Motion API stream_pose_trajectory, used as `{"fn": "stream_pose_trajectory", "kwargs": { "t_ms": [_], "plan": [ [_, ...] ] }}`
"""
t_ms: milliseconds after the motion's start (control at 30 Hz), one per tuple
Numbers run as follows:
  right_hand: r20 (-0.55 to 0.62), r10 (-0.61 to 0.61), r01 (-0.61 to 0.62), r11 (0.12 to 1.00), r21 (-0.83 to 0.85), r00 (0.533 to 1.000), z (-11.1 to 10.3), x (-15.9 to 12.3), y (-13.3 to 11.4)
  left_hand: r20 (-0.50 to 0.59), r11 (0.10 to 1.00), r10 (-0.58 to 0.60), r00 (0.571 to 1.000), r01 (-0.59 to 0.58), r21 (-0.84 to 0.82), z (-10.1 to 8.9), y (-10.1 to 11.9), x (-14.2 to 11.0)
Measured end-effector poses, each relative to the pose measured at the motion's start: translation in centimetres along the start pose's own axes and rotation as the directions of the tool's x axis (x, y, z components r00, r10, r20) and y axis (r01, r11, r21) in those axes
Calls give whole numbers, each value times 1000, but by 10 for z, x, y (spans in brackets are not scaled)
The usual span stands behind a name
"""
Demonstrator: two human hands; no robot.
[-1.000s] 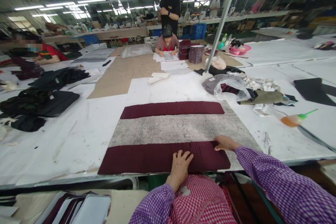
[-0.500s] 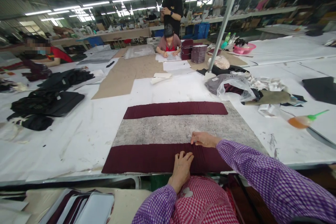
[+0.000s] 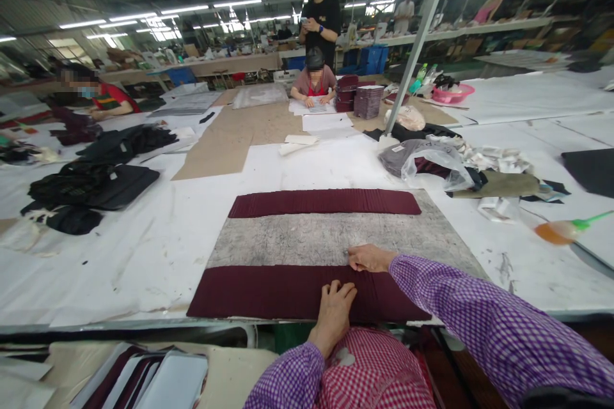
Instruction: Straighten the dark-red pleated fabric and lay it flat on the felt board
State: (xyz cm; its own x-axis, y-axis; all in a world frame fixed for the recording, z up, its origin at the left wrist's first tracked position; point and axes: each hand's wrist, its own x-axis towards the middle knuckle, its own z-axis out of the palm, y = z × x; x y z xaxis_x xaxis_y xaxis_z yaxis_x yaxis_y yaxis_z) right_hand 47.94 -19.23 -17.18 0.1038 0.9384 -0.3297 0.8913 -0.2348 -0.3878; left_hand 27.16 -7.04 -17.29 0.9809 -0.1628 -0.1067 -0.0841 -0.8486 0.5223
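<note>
A grey worn board (image 3: 330, 238) lies on the white table before me. Two long rows of overlapped maroon pieces lie across it: a near row (image 3: 259, 291) along the front edge and a far row (image 3: 324, 202) at the back. My left hand (image 3: 334, 310) rests flat on the near row, fingers spread. My right hand (image 3: 368, 258) lies at the near row's upper edge, fingers together and pressed down on the maroon pieces.
Black fabric piles (image 3: 91, 185) sit at the left. A plastic bag with scraps (image 3: 432, 166) and an orange squeeze bottle (image 3: 559, 230) lie at the right. A metal pole (image 3: 416, 45) stands behind the board. Other people work at the far tables. Stacked maroon and white sheets (image 3: 148, 377) lie below left.
My right hand slid left along the near maroon row, from its right end toward the middle. The left hand stayed in place. The view shifted slightly.
</note>
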Motion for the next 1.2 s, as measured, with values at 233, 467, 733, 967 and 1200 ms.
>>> {"fn": "stream_pose_trajectory", "kwargs": {
  "t_ms": [233, 467, 733, 967, 1200],
  "plan": [
    [131, 56, -70, 993, 100, 990, -1, -3, 7, 12, 1000, -8, 1000, 8, 12, 1, 0, 0],
    [227, 118, -173, 955, 242, 967, -5, -5, 10, 2, 1000, -24, 1000, 24, 18, -1, 4, 0],
    [379, 270, -365, 908, 207, 885, -12, -33, 34, 23, 1000, 1, 1000, -1, 29, -4, 4, 3],
    [415, 377, -471, 869, 150, 828, -17, -77, 42, 32, 1000, 7, 999, -8, 28, -4, 3, 3],
    [391, 437, -520, 843, 134, 810, -9, -92, 40, 56, 999, 5, 998, -7, 37, -4, 3, 3]
  ]
}}
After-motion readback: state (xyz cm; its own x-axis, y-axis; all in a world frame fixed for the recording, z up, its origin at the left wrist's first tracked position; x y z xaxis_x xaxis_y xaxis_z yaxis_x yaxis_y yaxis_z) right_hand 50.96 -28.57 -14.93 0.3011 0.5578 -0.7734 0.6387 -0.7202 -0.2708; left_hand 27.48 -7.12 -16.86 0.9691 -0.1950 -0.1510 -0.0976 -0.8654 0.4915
